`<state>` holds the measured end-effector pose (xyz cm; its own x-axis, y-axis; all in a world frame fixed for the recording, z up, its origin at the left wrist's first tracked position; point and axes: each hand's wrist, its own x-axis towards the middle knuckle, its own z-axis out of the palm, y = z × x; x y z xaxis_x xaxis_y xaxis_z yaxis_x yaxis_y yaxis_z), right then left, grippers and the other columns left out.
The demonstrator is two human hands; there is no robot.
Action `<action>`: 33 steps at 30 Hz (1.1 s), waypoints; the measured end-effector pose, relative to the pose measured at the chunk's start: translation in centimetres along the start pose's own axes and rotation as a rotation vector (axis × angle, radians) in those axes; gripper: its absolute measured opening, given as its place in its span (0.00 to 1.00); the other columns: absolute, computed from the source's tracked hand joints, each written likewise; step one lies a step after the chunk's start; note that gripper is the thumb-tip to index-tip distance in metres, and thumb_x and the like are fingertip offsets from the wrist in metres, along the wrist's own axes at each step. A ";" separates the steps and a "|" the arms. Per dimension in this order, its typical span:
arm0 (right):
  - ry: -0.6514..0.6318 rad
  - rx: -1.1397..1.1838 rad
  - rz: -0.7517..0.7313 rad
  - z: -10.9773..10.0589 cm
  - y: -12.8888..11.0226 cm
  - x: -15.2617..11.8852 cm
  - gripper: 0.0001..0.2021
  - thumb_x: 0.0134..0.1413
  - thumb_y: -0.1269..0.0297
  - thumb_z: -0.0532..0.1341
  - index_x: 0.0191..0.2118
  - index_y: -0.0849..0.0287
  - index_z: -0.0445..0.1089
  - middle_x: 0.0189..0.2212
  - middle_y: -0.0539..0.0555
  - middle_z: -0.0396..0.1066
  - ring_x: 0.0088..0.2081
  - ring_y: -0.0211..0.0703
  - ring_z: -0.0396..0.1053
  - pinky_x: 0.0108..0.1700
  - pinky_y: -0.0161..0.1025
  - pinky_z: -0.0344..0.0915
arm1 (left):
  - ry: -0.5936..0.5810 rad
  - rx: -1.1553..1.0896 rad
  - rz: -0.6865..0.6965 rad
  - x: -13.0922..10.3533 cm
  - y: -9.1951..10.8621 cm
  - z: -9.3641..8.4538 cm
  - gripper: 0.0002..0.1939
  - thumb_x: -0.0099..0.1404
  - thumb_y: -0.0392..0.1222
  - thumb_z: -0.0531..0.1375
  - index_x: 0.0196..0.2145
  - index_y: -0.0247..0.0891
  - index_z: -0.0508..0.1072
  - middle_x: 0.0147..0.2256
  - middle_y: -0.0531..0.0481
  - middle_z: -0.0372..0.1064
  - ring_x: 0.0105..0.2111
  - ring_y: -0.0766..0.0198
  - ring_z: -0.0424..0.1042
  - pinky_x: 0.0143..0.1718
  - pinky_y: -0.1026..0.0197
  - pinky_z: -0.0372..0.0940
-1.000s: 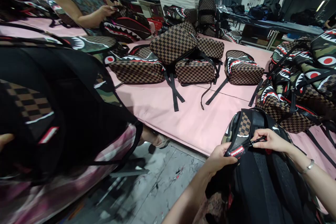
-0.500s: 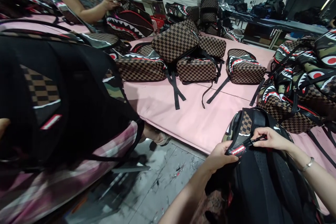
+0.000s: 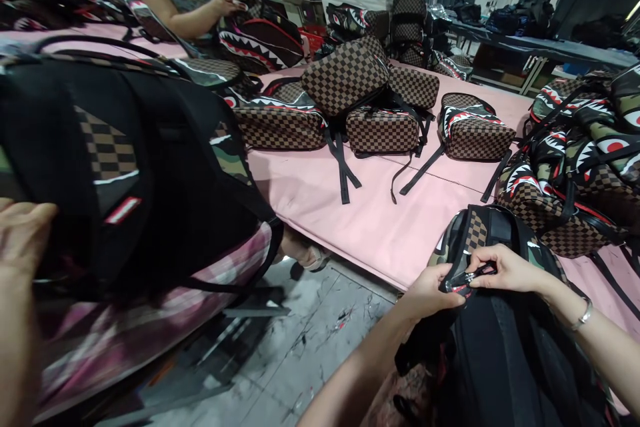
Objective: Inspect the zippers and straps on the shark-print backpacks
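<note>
A black backpack (image 3: 495,347) with camouflage and brown checkered trim lies in front of me, back panel up. My left hand (image 3: 433,290) is closed on its shoulder strap (image 3: 457,265), beside a small red label now mostly hidden. My right hand (image 3: 505,268) pinches what look like black thread snips (image 3: 483,269), their metal end close against the strap by the label. The fingers partly cover the tool.
At left, another person's hand (image 3: 25,233) grips a large black backpack (image 3: 165,180) close by. Several checkered backpacks (image 3: 383,132) stand on the pink table (image 3: 310,187). Shark-mouth bags (image 3: 565,200) pile up at right. A person (image 3: 190,7) handles a bag across the table.
My view has swung slightly left, so more of the neighbour's hand shows. The strap has tilted, hiding most of the red label, and the tool's end is nearer my left fingers.
</note>
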<state>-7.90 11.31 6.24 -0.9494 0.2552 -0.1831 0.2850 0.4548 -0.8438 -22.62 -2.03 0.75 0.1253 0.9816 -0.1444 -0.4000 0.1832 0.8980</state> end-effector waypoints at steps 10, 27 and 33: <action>0.493 -0.141 -0.105 -1.2 3.4 -1.8 0.12 0.47 0.56 0.64 0.34 0.58 0.71 0.32 0.54 0.69 0.36 0.44 0.67 0.40 0.42 0.64 | -0.045 -0.254 0.051 -0.4 0.3 -0.8 0.27 0.45 0.44 0.68 0.43 0.33 0.70 0.35 0.48 0.65 0.34 0.63 0.64 0.35 0.62 0.61; 0.399 -0.315 -0.269 -0.9 3.7 -1.3 0.10 0.52 0.56 0.60 0.36 0.56 0.71 0.34 0.56 0.67 0.38 0.44 0.66 0.39 0.42 0.65 | -0.047 -0.261 0.035 -0.5 0.2 -1.0 0.31 0.44 0.43 0.69 0.46 0.33 0.69 0.38 0.46 0.67 0.38 0.60 0.66 0.37 0.62 0.62; 0.329 -0.346 -0.293 -0.7 2.9 -1.0 0.09 0.53 0.58 0.59 0.36 0.57 0.70 0.35 0.57 0.67 0.39 0.45 0.66 0.41 0.42 0.65 | -0.086 -0.261 0.001 -0.7 0.6 -0.9 0.30 0.45 0.45 0.69 0.45 0.33 0.68 0.35 0.47 0.67 0.32 0.63 0.65 0.36 0.60 0.63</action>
<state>-6.02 12.97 4.36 -0.9200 0.3038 0.2475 0.0952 0.7861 -0.6108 -23.80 -2.57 1.01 0.1969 0.9755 -0.0983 -0.6192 0.2015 0.7589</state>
